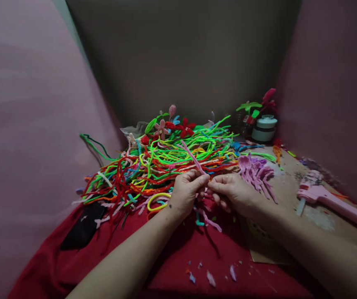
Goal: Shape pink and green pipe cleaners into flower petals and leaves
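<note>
Pink fuzzy stem (191, 154), held in two hands before a heap of coloured stems (193, 148)

Nearest, well in front of the heap: small fuzzy scraps (211, 278), loose on the red cloth (178, 251) covering the bench.
At the heap's front left: one flat black item (83, 226), lying partly under stray stems.
Before the heap's front edge: left hand (186, 191), thumb and forefinger pinching the pink stem low, its free length slanting up over the heap; right hand (232, 191), thumb and forefinger pressed together, apparently on the stem's lower end, presumably for fine control.
Right of the heap: pink glue gun (328, 197), probably parked within reach; nearer the heap, lilac-pink fuzzy pieces (256, 172), seemingly grouped by colour.
Heap's far edge: fuzzy flowers (173, 128), likely clear of the working space.
Far right of heap: lidded jar (264, 128).
</note>
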A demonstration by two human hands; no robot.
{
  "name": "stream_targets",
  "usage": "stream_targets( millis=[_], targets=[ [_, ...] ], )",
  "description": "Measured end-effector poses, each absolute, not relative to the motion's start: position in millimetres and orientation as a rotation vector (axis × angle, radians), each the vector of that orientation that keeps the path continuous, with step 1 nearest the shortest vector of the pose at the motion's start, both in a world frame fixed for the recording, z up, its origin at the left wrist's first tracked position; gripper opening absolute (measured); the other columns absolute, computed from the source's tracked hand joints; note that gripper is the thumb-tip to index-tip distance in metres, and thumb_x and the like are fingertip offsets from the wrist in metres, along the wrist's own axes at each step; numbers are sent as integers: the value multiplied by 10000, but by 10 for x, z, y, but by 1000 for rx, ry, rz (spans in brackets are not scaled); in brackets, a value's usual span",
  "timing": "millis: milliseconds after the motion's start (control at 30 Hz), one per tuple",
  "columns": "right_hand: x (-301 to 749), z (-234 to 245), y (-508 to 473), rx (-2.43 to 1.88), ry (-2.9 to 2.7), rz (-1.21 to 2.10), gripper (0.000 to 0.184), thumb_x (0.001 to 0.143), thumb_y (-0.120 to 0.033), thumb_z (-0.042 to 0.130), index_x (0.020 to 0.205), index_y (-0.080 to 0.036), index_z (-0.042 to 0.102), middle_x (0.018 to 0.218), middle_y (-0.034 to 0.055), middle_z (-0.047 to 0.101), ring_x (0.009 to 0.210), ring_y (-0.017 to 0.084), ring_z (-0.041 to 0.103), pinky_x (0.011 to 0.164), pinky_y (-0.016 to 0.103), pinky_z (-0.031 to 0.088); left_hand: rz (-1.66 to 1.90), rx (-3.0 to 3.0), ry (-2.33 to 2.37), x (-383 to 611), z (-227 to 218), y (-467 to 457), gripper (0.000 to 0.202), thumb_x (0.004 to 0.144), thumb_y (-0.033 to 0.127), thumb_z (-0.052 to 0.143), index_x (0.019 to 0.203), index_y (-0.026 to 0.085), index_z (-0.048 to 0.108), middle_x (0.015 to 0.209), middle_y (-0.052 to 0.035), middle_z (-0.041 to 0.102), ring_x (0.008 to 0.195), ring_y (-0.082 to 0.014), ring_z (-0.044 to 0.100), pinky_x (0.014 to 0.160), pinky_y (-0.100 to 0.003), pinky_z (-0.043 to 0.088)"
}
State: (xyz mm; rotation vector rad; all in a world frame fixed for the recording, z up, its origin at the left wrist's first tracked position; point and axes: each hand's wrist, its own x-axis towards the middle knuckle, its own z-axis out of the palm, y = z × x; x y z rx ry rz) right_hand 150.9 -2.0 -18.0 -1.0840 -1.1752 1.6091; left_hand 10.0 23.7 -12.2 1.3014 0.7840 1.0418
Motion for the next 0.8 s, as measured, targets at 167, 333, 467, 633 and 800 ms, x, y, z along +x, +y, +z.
stream_targets(
  millis=[167, 333, 467, 633, 800],
  targets=[
    [1459, -142, -50, -1112, -1194, 1565, 286, 711, -406, 614, 651, -133, 553, 534, -10, 584, 392, 64, 505, 382, 179, 413, 1059, 1265, 943, 119, -154, 210, 280, 688, 367, 643, 595, 137, 512, 420, 59, 440, 352, -36, 352, 372, -178, 248],
    [1423, -136, -78, -1320, -1301, 1452, 291, 781, -386, 507, 589, -168, 501, 434, -41, 498, 316, 57, 413, 324, 177, 314, 1058, 1318, 1024, 116, -207, 182, 277, 664, 365, 665, 583, 130, 544, 520, 32, 507, 457, -52, 419, 440, -182, 316],
    [1428, -172, -81, -1409, -1431, 1351, 300, 797, -346, 476, 546, -185, 446, 386, -55, 432, 278, 48, 348, 310, 185, 228, 1048, 1212, 1039, 93, -209, 204, 292, 681, 350, 657, 566, 138, 491, 454, 61, 426, 402, -32, 343, 401, -174, 251],
    [1451, -122, -68, -1459, -1402, 1526, 305, 769, -360, 510, 535, -190, 412, 374, -62, 420, 267, 47, 330, 293, 182, 200, 1108, 966, 944, 64, -169, 280, 303, 702, 304, 641, 586, 165, 398, 403, 97, 326, 342, -16, 233, 365, -170, 171],
    [1445, -56, -86, -1292, -1224, 1726, 309, 683, -439, 607, 600, -168, 484, 463, -40, 522, 330, 52, 413, 334, 175, 310, 1135, 945, 854, 54, -138, 279, 318, 695, 321, 647, 592, 168, 388, 406, 102, 303, 330, -12, 228, 354, -164, 171]
  ],
)
